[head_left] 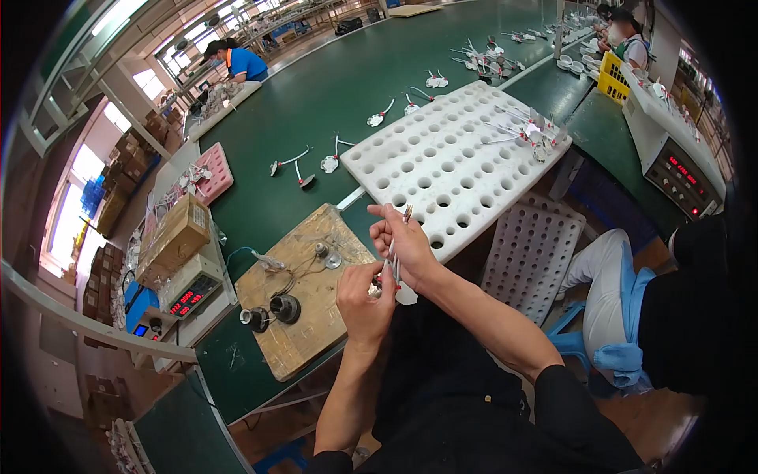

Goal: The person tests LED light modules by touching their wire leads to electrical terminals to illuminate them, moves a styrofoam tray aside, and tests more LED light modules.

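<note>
A small white part with wire leads point(407, 295) is between my two hands, just in front of my body. My left hand point(362, 306) is closed, its thumb and fingers pinching the lower end near some red bits. Higher up, my right hand point(404, 243) curls around the pale leads, whose tips poke out above the fingers. Much of the part is hidden by the fingers. To the left lies a worn wooden board point(296, 344) with black round fixtures point(285, 308) and a small metal piece point(333, 260).
A white foam tray with holes point(384, 167) lies beyond my hands, several wired parts point(539, 136) on its right end. More such parts point(330, 163) lie on the green table point(260, 205). Meters with red digits point(193, 296) stand left. A person point(624, 308) sits close on the right.
</note>
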The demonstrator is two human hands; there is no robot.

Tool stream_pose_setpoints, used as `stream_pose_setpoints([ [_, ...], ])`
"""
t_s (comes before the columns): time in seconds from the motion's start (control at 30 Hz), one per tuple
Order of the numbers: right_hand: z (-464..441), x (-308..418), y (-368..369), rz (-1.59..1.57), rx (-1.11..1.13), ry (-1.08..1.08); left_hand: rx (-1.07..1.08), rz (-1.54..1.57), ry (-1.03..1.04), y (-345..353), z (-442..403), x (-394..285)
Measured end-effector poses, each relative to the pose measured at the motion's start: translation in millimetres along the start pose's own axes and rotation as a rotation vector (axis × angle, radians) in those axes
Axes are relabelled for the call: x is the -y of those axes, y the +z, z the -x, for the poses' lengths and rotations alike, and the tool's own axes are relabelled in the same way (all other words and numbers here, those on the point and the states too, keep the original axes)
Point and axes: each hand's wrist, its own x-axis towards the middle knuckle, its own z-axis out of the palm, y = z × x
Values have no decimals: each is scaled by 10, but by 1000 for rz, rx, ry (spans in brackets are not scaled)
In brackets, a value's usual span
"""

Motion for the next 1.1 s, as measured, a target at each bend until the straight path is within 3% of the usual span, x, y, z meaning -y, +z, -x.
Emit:
stream_pose_setpoints([
  [0.17, 18, -13, 127, -71, -35, 5, -20, -200, 120, -55, -68, 10],
  [0.27, 89, 80, 161, 12, 82, 97, -41, -162, 38, -59, -59, 160],
  [0.37, 48, 45, 77, 83, 277, 178, 10, 47, -199, -72, -19, 186],
  [0.47, 76, 43, 113, -7, 215, 128, 8, 407, -406, -95, -1, 192],
  [0.53, 83, 41, 157, -88, 126, 121, -89, 503, -426, -112, -20, 184],
  [0.67, 69, 192, 36, 179, 39, 8, -188, 439, -395, -182, 12, 211],
  [0.8, 191, 473, 187, 526, 84, -27, -126, 369, -365, -249, 39, 191],
  [0.9, 137, 273, 223, 710, 113, -380, -89, 357, -370, -241, 94, 140],
  [0.97, 170, 320, 263, 783, 90, -355, -43, 328, -367, -233, 131, 102],
  [1.1, 172, 373, 327, 859, 96, -286, 78, 672, -337, -263, 216, 157],
])
